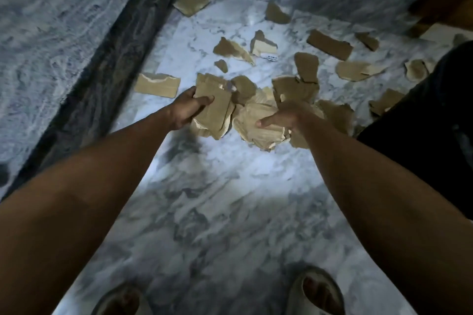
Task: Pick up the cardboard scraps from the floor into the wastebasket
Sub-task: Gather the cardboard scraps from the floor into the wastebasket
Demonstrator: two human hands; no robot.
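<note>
Above the marble floor (217, 199), left hand (188, 107) grip holding a cardboard stack (213, 110). Right hand (284, 116) grip holding a cardboard bundle (258, 125). More scraps (329, 45) scattered beyond.

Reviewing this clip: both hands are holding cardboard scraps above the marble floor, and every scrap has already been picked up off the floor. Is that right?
Not quite. The left hand and right hand do each hold cardboard scraps above the marble floor, but the floor is not cleared: the head view shows many loose scraps still lying beyond the hands, such as the one near the dark border.
</note>
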